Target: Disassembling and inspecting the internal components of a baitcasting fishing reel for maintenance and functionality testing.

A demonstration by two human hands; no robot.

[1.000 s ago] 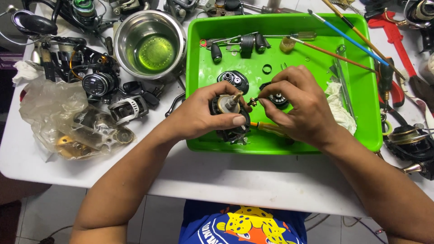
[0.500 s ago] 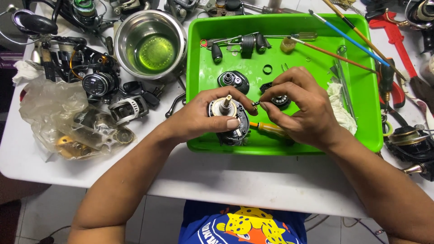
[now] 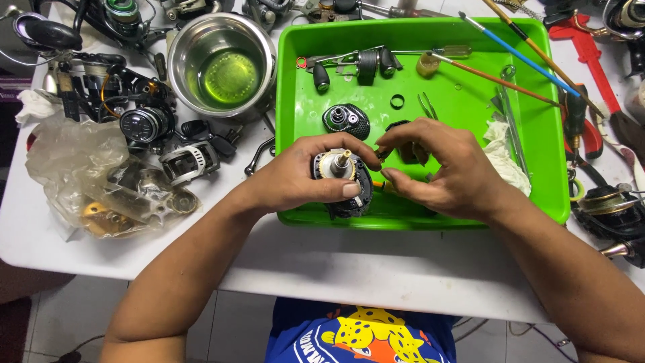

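A clear plastic bag (image 3: 87, 175) of parts lies at the table's left edge. A steel bowl (image 3: 222, 64) holds green liquid. Over the green tray (image 3: 537, 134), my left hand (image 3: 295, 178) clasps the reel body (image 3: 342, 185), thumb across its front. My right hand (image 3: 443, 171) pinches a small dark part (image 3: 408, 151), fingertips nearly closed.

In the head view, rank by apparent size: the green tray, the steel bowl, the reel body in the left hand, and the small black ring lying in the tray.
Largest to smallest as they look:
1. green tray
2. steel bowl
3. reel body, held in the left hand; raised toward the camera, so it may look slightly bigger than it is
4. small black ring
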